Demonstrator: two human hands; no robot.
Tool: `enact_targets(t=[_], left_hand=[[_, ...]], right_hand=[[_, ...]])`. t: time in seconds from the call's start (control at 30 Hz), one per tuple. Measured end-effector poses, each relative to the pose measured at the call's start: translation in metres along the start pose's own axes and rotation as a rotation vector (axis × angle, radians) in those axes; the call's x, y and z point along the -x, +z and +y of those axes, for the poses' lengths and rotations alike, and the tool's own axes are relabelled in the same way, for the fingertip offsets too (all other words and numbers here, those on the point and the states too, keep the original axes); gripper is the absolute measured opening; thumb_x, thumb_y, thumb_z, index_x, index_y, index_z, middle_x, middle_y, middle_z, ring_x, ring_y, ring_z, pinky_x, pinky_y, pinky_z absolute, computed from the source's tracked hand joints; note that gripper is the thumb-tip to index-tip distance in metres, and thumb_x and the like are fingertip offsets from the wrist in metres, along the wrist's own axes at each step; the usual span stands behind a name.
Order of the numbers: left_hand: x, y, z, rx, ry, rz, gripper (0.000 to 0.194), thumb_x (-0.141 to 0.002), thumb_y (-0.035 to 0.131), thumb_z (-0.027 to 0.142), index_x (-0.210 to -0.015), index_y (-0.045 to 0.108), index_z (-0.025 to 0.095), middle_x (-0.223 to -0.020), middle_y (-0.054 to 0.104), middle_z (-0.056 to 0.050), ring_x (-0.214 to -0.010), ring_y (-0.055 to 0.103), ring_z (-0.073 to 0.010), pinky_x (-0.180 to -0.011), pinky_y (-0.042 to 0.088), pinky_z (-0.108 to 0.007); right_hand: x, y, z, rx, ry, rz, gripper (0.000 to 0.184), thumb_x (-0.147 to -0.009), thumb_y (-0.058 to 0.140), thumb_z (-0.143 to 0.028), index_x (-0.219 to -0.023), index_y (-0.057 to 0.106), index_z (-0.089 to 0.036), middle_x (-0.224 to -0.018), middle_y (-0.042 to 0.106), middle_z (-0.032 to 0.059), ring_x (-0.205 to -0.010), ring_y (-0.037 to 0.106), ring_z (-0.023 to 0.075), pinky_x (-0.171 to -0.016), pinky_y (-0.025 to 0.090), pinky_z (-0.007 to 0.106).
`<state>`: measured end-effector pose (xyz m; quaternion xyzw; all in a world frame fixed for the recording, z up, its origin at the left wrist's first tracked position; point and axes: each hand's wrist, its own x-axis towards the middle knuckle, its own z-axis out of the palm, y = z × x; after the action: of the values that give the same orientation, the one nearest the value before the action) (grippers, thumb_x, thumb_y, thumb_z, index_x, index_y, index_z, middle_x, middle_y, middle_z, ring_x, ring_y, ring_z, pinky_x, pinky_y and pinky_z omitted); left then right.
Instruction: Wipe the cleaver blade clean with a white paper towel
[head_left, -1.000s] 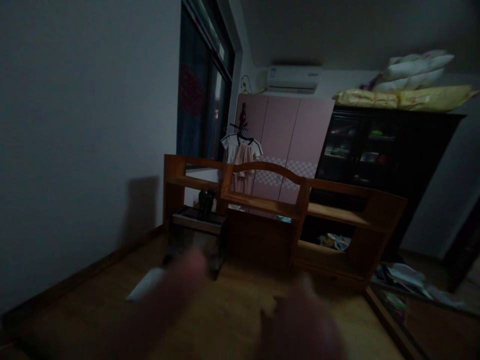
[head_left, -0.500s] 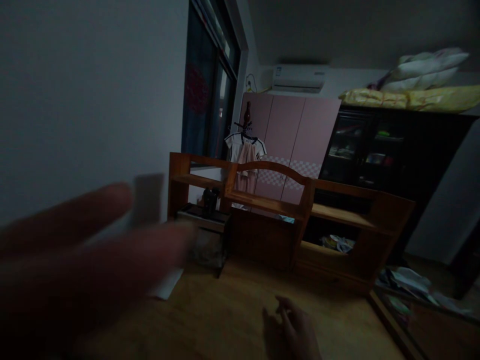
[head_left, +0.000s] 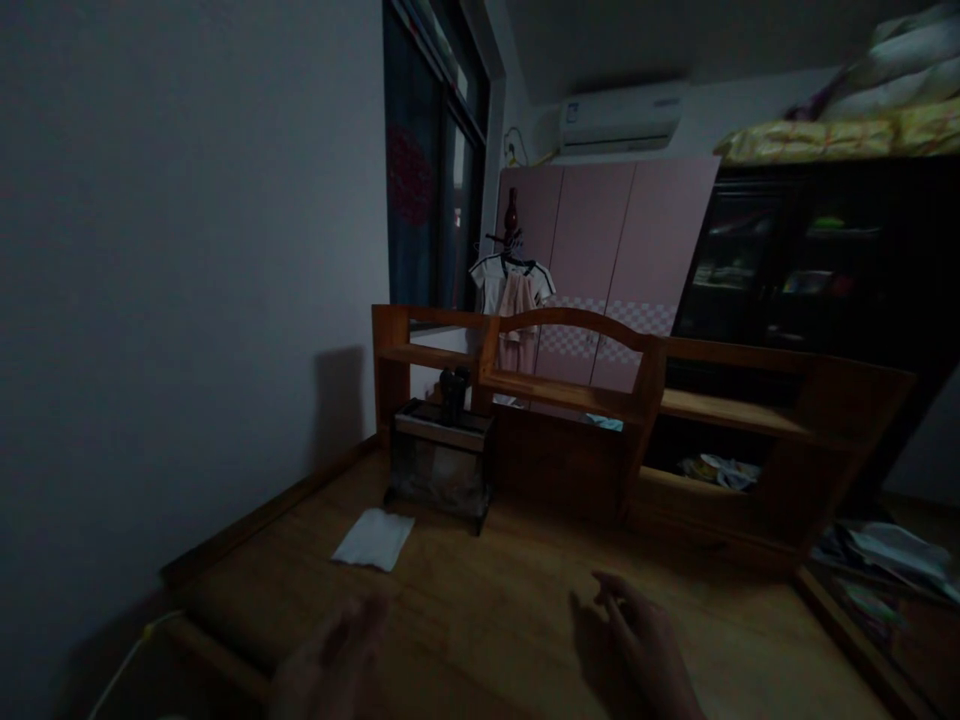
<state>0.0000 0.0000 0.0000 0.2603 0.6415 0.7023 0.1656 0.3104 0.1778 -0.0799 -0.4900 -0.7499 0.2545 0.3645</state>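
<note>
The room is dim. A plain pale wall [head_left: 187, 250] fills the left side and runs to a dark-framed window [head_left: 441, 190]. Beyond a low wooden shelf [head_left: 562, 393] with an arched middle stands a pink wardrobe [head_left: 592, 220] with a checkered band. A white air conditioner [head_left: 621, 118] hangs above it, near the ceiling [head_left: 712, 40]. To the right, a black glass-fronted cabinet [head_left: 781, 260] carries yellow and white bundles [head_left: 896, 92].

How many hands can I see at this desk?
2: the left hand, blurred, at the bottom left of the view, and the right hand, right of center.
</note>
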Motion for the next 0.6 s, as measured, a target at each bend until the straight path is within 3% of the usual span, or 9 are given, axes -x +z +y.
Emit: enact_targets(t=[0.1, 0.17, 0.23, 0.33, 0.4, 0.47, 0.6], left_hand=[[-0.037, 0.023, 0.019, 0.072, 0.17, -0.009, 0.052, -0.087, 0.048, 0.059, -0.057, 0.052, 0.017, -0.067, 0.062, -0.003, -0.071, 0.061, -0.0189, -0.072, 0.046, -0.028], [-0.067, 0.045, 0.04, 0.097, 0.319, -0.012, 0.05, -0.092, 0.038, 0.055, -0.07, 0.061, 0.017, -0.081, 0.066, -0.005, -0.08, 0.063, -0.0202, -0.078, 0.046, -0.03], [-0.098, 0.069, 0.063, 0.005, 0.514, -0.007, 0.037, -0.091, 0.047, 0.05, -0.088, 0.065, 0.018, -0.091, 0.067, -0.004, -0.085, 0.063, -0.0199, -0.078, 0.046, -0.029], [-0.142, 0.106, 0.085, -0.101, 0.751, 0.06, 0.03, -0.085, 0.059, 0.045, -0.096, 0.062, 0.017, -0.101, 0.063, -0.007, -0.093, 0.061, -0.02, -0.085, 0.046, -0.03], [-0.165, 0.127, 0.089, -0.183, 0.774, 0.056, 0.05, -0.074, 0.071, 0.047, -0.108, 0.054, 0.016, -0.108, 0.059, -0.009, -0.092, 0.061, -0.0204, -0.08, 0.048, -0.03], [-0.178, 0.145, 0.087, -0.339, 0.764, 0.062, 0.066, -0.064, 0.076, 0.054, -0.109, 0.049, 0.015, -0.103, 0.058, -0.01, -0.084, 0.062, -0.021, -0.075, 0.049, -0.032], [-0.185, 0.164, 0.082, -0.663, 0.683, 0.032, 0.065, -0.07, 0.064, 0.066, -0.106, 0.048, 0.014, -0.085, 0.062, -0.008, -0.077, 0.063, -0.0258, -0.067, 0.048, -0.032]], right_hand=[[0.0, -0.001, -0.001, -0.009, -0.008, -0.003, 0.039, -0.09, 0.042, -0.042, -0.117, 0.062, -0.022, -0.103, 0.068, 0.0085, -0.09, 0.065, 0.0245, -0.078, 0.049, 0.033], [0.0, -0.001, -0.001, -0.018, -0.019, 0.0, 0.04, -0.09, 0.041, -0.042, -0.116, 0.062, -0.021, -0.104, 0.068, 0.0092, -0.091, 0.065, 0.0248, -0.08, 0.049, 0.034], [-0.001, -0.001, -0.001, -0.021, -0.025, 0.0, 0.039, -0.09, 0.041, -0.042, -0.115, 0.063, -0.021, -0.104, 0.068, 0.0091, -0.092, 0.065, 0.0246, -0.08, 0.049, 0.034], [-0.001, 0.0, 0.001, -0.015, -0.024, -0.007, 0.037, -0.09, 0.041, -0.04, -0.115, 0.062, -0.022, -0.106, 0.067, 0.0079, -0.094, 0.064, 0.0237, -0.081, 0.048, 0.033], [0.0, 0.001, 0.002, -0.016, -0.017, -0.003, 0.037, -0.09, 0.041, -0.039, -0.115, 0.062, -0.022, -0.106, 0.067, 0.0076, -0.094, 0.064, 0.0234, -0.08, 0.048, 0.032], [0.0, 0.002, 0.004, -0.02, -0.015, 0.004, 0.037, -0.09, 0.041, -0.04, -0.114, 0.063, -0.022, -0.104, 0.068, 0.0077, -0.092, 0.064, 0.0232, -0.079, 0.049, 0.032], [0.0, 0.004, 0.005, -0.041, -0.012, 0.016, 0.038, -0.089, 0.042, -0.04, -0.114, 0.063, -0.022, -0.103, 0.068, 0.0073, -0.09, 0.064, 0.0229, -0.078, 0.049, 0.032]])
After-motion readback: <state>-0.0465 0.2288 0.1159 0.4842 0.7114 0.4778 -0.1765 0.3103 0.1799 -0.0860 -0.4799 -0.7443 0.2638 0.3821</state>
